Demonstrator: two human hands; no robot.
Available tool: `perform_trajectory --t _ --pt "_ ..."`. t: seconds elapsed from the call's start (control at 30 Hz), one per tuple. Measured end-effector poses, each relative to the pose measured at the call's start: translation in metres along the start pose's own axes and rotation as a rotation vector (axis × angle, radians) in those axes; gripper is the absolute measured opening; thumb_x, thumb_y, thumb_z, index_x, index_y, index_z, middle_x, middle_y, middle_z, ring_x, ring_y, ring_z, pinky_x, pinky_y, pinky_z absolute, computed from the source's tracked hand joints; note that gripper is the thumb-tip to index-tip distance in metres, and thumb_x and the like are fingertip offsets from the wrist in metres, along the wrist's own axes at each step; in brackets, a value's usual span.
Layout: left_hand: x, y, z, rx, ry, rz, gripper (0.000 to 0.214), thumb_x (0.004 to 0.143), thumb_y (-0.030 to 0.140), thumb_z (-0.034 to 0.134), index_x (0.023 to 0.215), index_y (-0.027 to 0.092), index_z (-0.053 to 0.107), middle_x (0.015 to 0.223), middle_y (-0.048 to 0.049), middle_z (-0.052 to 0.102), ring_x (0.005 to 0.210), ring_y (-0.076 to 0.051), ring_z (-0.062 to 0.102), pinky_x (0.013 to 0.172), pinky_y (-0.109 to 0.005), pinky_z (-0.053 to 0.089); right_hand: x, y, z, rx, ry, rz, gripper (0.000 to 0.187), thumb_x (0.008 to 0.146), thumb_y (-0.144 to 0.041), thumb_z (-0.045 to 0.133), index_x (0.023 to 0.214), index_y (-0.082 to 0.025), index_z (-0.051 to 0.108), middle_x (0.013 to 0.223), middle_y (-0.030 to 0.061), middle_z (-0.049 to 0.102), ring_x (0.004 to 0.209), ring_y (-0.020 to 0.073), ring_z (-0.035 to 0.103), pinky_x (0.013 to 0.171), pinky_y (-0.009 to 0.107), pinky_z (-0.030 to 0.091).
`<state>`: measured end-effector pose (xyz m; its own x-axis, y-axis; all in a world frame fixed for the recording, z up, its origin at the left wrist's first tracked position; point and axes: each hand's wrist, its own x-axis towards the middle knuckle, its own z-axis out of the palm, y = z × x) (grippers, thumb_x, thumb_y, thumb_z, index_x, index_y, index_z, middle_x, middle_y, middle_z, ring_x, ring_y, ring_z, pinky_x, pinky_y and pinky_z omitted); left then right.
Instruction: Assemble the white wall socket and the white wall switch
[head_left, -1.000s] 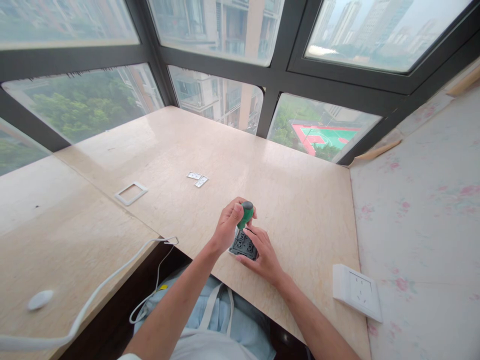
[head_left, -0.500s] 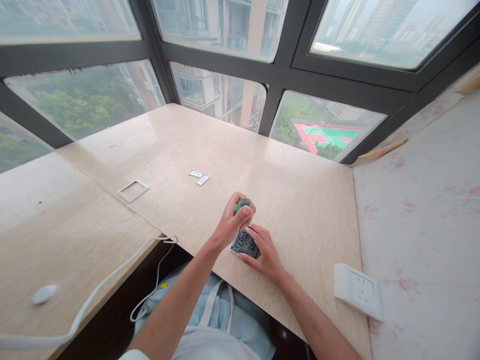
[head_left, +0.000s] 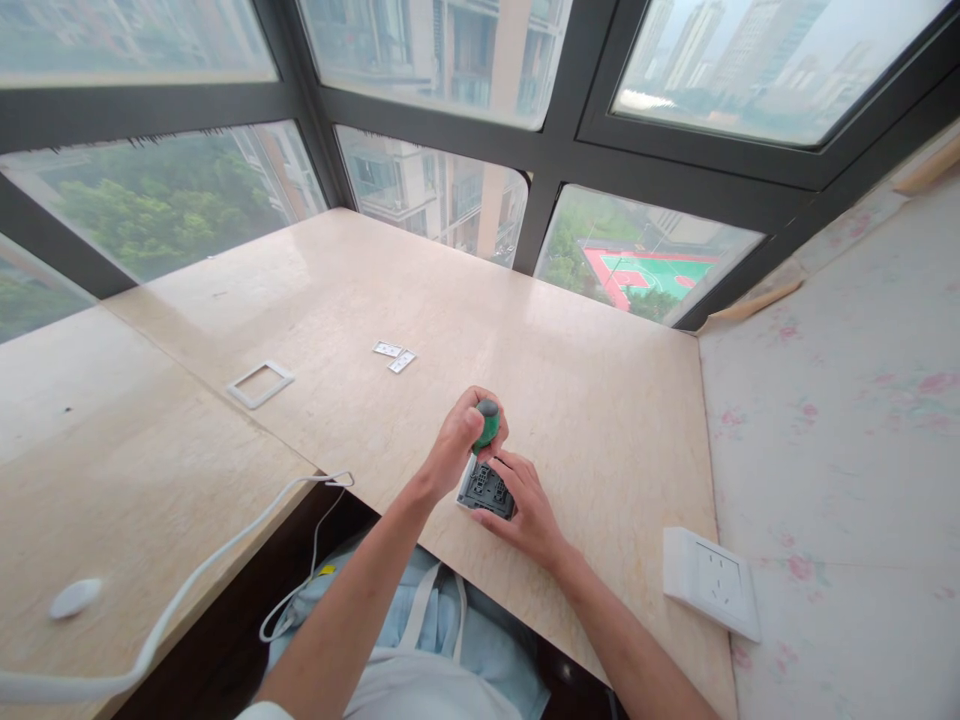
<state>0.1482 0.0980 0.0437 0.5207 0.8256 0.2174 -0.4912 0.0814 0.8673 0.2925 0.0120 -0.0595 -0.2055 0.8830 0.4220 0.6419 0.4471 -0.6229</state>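
My left hand (head_left: 454,438) is wrapped round the green and dark grey handle of a screwdriver (head_left: 488,424), held upright. Its tip is hard to make out above the back of a wall socket (head_left: 487,488), black with a white edge, lying on the wooden surface. My right hand (head_left: 531,515) grips that socket from the right, thumb at the near edge and fingers at the far edge. Further away lie two small white socket inserts (head_left: 401,361) and, to the left, an empty white frame (head_left: 260,384).
A white boxed socket (head_left: 711,582) sits at the right by the flowered wall (head_left: 840,450). A white cable (head_left: 195,590) runs along the lower left, near a white round disc (head_left: 75,598). Dark-framed windows (head_left: 450,110) border the far side of the wooden top (head_left: 600,400).
My left hand's grip has shifted on the screwdriver, and more of the green handle shows now. My right hand stays on the socket. The view has moved slightly.
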Motion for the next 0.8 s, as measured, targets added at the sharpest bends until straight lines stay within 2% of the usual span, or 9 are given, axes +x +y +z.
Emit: perform_trajectory --t 0.1,0.17,0.3,0.43,0.5,0.57,0.67,0.73,0.8 --pt "-0.002 -0.002 -0.001 -0.001 0.038 0.046 0.048 0.081 0.059 0.07 0.091 0.021 0.043 0.074 0.0055 0.054 0.045 -0.003 0.037 0.045 -0.018 0.025 0.0 -0.001 0.0 -0.007 -0.008 0.008 0.066 0.086 -0.051 0.067 0.143 -0.026 0.044 0.139 0.0152 0.054 0.131 0.0332 0.049 0.106 0.054 0.044" --pt "-0.002 0.0 -0.001 0.016 0.065 0.079 0.045 0.082 0.057 0.069 0.089 0.02 0.045 0.08 0.0033 0.057 0.048 -0.004 0.044 0.047 -0.019 0.031 0.0 -0.002 -0.001 -0.007 -0.015 0.016 0.067 0.086 -0.051 0.067 0.143 -0.025 0.044 0.14 0.0151 0.053 0.131 0.0329 0.048 0.107 0.054 0.043" --pt "-0.001 0.006 0.0 0.072 0.071 0.033 0.05 0.09 0.064 0.053 0.086 0.015 0.059 0.079 -0.004 0.061 0.061 -0.011 0.055 0.055 -0.025 0.041 0.0 -0.002 -0.002 -0.003 -0.02 0.018 0.067 0.087 -0.05 0.067 0.144 -0.025 0.044 0.141 0.0152 0.052 0.132 0.0327 0.048 0.108 0.054 0.043" --pt "0.002 0.007 0.001 0.055 0.059 -0.046 0.066 0.092 0.073 0.034 0.081 0.014 0.062 0.054 0.0003 0.049 0.049 -0.011 0.043 0.05 -0.027 0.033 0.0 0.0 -0.001 -0.012 -0.023 0.017 0.068 0.086 -0.05 0.067 0.145 -0.026 0.043 0.14 0.0152 0.053 0.131 0.0331 0.049 0.107 0.054 0.044" --pt "0.003 0.004 0.003 0.034 0.036 -0.03 0.066 0.091 0.076 0.031 0.082 0.016 0.058 0.051 0.0028 0.045 0.045 -0.01 0.037 0.047 -0.026 0.029 -0.001 0.001 0.0 -0.016 -0.02 0.014 0.068 0.086 -0.049 0.068 0.145 -0.025 0.043 0.14 0.0153 0.053 0.131 0.0332 0.049 0.107 0.054 0.044" --pt "0.003 0.0 0.004 0.03 0.025 0.012 0.06 0.087 0.077 0.04 0.089 0.018 0.053 0.056 0.0041 0.048 0.046 -0.009 0.035 0.045 -0.024 0.026 -0.001 0.001 0.0 -0.018 -0.016 0.011 0.068 0.086 -0.05 0.068 0.145 -0.026 0.043 0.14 0.0153 0.053 0.131 0.0335 0.049 0.107 0.054 0.044" --pt "0.001 -0.005 0.005 0.047 0.062 0.04 0.05 0.081 0.063 0.067 0.096 0.023 0.042 0.065 0.0066 0.052 0.048 -0.006 0.036 0.046 -0.019 0.025 -0.001 0.0 -0.001 -0.012 -0.019 0.013 0.067 0.086 -0.051 0.067 0.144 -0.026 0.044 0.141 0.015 0.052 0.131 0.0336 0.048 0.107 0.055 0.044" --pt "0.0 -0.006 0.004 0.039 0.081 0.044 0.047 0.081 0.054 0.072 0.096 0.024 0.039 0.068 0.0075 0.051 0.048 -0.005 0.035 0.046 -0.018 0.025 0.0 -0.001 -0.001 -0.007 -0.024 0.017 0.066 0.087 -0.052 0.066 0.144 -0.026 0.044 0.141 0.015 0.052 0.131 0.0335 0.048 0.107 0.055 0.044" --pt "0.0 -0.005 0.002 0.039 0.075 0.074 0.042 0.085 0.055 0.067 0.095 0.022 0.042 0.074 0.0052 0.053 0.049 -0.005 0.037 0.047 -0.019 0.028 0.0 -0.002 -0.002 -0.001 -0.023 0.018 0.066 0.087 -0.052 0.065 0.143 -0.025 0.044 0.141 0.0151 0.052 0.131 0.0331 0.048 0.107 0.055 0.043"
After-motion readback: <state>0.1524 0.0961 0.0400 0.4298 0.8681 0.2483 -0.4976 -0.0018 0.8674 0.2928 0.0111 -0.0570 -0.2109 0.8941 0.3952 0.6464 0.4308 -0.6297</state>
